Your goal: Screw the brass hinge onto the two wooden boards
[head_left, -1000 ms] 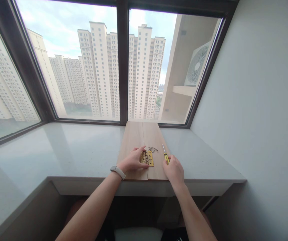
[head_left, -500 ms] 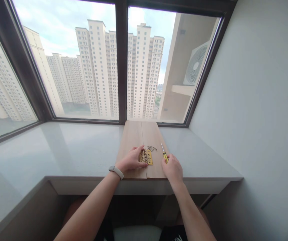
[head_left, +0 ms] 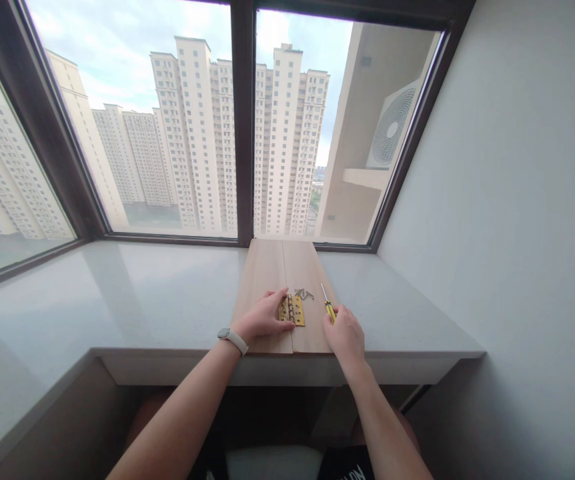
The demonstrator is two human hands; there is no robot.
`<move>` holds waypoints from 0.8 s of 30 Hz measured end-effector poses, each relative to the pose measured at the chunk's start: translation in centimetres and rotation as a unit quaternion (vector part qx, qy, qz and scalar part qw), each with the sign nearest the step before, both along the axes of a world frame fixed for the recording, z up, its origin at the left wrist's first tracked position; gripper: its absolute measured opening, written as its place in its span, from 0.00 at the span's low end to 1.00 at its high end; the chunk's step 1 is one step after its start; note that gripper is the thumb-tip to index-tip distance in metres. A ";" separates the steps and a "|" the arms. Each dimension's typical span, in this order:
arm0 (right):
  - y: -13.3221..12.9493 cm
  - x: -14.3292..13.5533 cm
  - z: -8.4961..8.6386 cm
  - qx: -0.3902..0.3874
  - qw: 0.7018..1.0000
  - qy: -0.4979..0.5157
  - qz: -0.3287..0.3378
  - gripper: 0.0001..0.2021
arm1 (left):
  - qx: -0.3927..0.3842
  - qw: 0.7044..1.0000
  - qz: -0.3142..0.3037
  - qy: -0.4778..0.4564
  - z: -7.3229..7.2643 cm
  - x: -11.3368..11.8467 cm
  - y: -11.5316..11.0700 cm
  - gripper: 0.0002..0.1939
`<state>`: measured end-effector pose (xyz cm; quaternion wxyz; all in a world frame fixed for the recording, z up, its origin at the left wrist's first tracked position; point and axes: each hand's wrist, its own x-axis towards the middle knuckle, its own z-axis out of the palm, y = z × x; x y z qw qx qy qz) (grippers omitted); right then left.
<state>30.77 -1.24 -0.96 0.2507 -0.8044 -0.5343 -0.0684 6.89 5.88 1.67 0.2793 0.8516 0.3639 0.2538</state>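
Observation:
A brass hinge [head_left: 298, 311] lies opened out across the seam between two pale wooden boards [head_left: 266, 263]. My left hand [head_left: 263, 315], wearing a watch, grips the hinge with the thumb at its near end and a finger at its far end. Part of the left leaf is behind the hand. Several small screws [head_left: 303, 293] are loose on the right board just beyond the hinge. In my right hand [head_left: 346, 333] is a screwdriver [head_left: 330, 311] with a yellow and black handle, its shaft pointing away from me over the board's right edge.
The boards rest on a white window sill [head_left: 167, 293], running from its front edge to the window frame [head_left: 244, 133]. A plain wall [head_left: 492, 200] closes off the right side. Tall buildings and an air-conditioner unit [head_left: 392, 127] stand outside the glass.

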 end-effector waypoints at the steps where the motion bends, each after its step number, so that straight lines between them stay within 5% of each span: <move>1: 0.0 0.0 0.0 0.001 1.000 0.000 0.001 0.08 | -0.001 1.000 -0.002 0.000 0.0 0.0 0.0 0.55; 24: -0.2 0.0 0.1 0.005 1.000 -0.003 0.003 0.08 | -0.006 1.000 -0.002 -0.008 0.2 0.0 -0.2 0.55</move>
